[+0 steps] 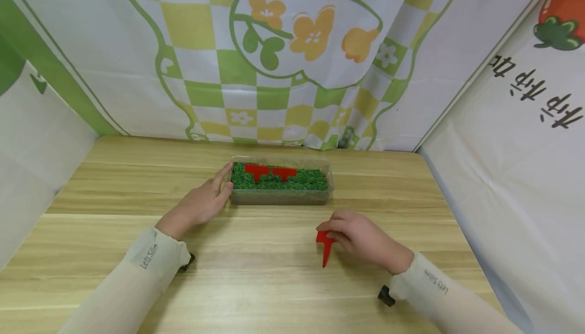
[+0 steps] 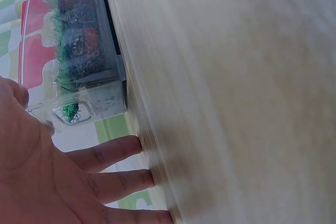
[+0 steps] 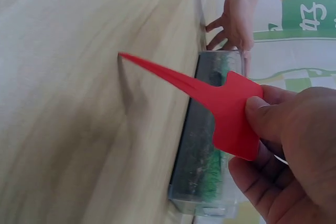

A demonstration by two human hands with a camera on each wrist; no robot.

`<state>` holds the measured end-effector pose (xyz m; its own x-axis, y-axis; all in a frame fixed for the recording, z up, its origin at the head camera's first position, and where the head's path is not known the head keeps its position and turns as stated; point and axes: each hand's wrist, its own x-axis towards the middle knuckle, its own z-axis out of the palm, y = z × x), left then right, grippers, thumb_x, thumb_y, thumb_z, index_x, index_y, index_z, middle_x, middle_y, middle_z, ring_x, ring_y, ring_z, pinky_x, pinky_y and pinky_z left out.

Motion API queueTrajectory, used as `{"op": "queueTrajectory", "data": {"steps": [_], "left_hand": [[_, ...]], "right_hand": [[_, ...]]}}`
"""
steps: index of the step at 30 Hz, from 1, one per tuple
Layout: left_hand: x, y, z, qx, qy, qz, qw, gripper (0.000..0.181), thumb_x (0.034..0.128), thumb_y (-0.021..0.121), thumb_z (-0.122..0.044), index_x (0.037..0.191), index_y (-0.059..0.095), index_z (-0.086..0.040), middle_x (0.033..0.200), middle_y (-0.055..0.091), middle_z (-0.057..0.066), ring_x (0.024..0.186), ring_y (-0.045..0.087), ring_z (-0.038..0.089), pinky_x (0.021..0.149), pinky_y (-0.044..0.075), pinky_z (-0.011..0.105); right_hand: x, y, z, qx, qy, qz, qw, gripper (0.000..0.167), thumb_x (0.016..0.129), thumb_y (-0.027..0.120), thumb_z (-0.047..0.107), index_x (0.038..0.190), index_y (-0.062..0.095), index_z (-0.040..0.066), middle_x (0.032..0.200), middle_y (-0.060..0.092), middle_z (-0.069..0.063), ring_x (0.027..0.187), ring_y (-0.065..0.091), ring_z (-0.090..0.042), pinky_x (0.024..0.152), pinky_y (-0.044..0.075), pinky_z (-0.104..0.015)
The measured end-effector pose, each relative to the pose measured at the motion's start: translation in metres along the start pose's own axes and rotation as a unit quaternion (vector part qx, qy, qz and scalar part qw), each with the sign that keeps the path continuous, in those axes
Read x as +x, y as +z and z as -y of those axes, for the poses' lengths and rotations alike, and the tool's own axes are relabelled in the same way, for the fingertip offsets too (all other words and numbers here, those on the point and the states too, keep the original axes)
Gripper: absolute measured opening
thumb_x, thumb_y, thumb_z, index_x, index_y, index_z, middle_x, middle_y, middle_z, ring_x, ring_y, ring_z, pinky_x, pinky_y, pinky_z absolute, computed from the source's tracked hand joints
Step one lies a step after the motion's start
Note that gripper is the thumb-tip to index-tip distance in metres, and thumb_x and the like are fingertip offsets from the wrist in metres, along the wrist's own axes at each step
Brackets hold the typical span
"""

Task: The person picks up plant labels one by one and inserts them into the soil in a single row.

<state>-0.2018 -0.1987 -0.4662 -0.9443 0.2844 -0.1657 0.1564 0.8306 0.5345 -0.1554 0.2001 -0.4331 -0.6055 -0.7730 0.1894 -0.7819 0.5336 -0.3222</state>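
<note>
A clear plastic box (image 1: 280,198) filled with green artificial grass (image 1: 306,180) stands near the back of the table. Two red T-shaped plant labels, one on the left (image 1: 257,170) and one beside it (image 1: 284,172), are stuck upright in the grass. My left hand (image 1: 201,203) touches the box's left end with thumb and index finger; its other fingers (image 2: 113,153) extend straight down to the tabletop. To the front right of the box, my right hand (image 1: 361,235) pinches a third red plant label (image 3: 236,116) by its wide head, the pointed stem directed down toward the table.
The wooden table (image 1: 256,273) extends around the box on all sides. Behind it hangs a checked, flowered cloth (image 1: 237,85), with white printed cloth panels (image 1: 512,171) at the sides.
</note>
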Motion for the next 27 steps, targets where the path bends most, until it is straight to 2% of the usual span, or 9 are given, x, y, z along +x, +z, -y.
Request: {"op": "queueTrajectory", "data": {"steps": [11,17,27], "left_hand": [[0.001,-0.001,0.000,-0.003,0.001,0.003,1.0000,0.065,0.1072,0.014,-0.054,0.161,-0.014,-0.030,0.158,0.029,0.030,0.141,0.028,0.057,0.111,0.027,0.071],[0.001,-0.001,0.000,-0.003,0.003,0.003,1.0000,0.065,0.1073,0.014,-0.053,0.161,-0.014,-0.030,0.157,0.029,0.030,0.141,0.028,0.057,0.111,0.027,0.071],[0.000,0.000,-0.001,-0.005,-0.004,0.005,1.0000,0.064,0.1068,0.013,-0.055,0.160,-0.015,-0.032,0.159,0.027,0.030,0.142,0.027,0.057,0.110,0.027,0.071]], "right_hand": [[0.013,-0.021,-0.002,0.003,0.006,-0.020,0.9998,0.027,0.090,0.073,0.003,0.113,0.076,0.014,0.093,0.069,0.003,0.083,0.063,-0.008,0.074,0.055,-0.023],[0.025,-0.032,-0.008,-0.017,-0.004,-0.053,0.9985,0.029,0.088,0.073,-0.004,0.112,0.077,0.013,0.092,0.069,0.001,0.080,0.063,-0.011,0.069,0.053,-0.026],[0.045,-0.051,-0.009,-0.035,0.020,-0.090,0.9952,0.028,0.091,0.069,-0.003,0.113,0.077,0.013,0.094,0.069,-0.002,0.081,0.063,-0.015,0.068,0.052,-0.029]]}}
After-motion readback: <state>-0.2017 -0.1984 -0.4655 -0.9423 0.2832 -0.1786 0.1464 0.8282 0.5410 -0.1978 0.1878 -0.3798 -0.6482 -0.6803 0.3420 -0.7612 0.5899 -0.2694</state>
